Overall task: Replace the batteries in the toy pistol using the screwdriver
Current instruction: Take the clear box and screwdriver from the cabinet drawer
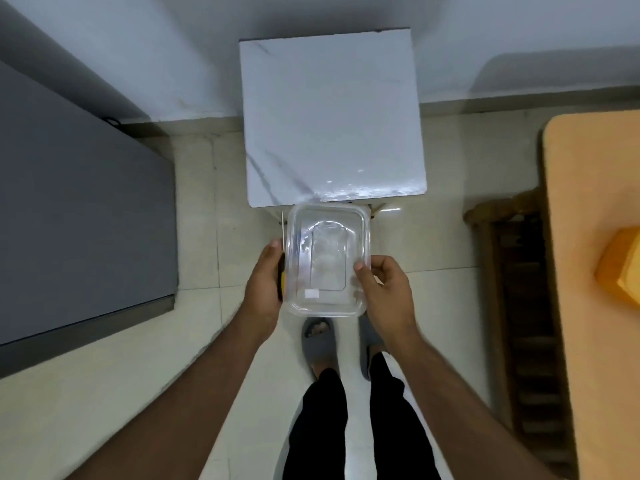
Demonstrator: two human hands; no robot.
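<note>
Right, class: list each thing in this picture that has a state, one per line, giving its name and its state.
clear plastic container: held in the air between both hands, short of the table; contents cannot be made out
left hand: grips the container's left side, with something yellow against it
right hand: grips the container's right side, thumb on top
white marble-look table: bare top

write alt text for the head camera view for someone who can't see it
Seen from above, a standing person holds a clear rectangular plastic container in both hands, the left hand on one side and the right hand on the other, just in front of a small white marble-patterned square table. Something yellow shows under the left palm.
</note>
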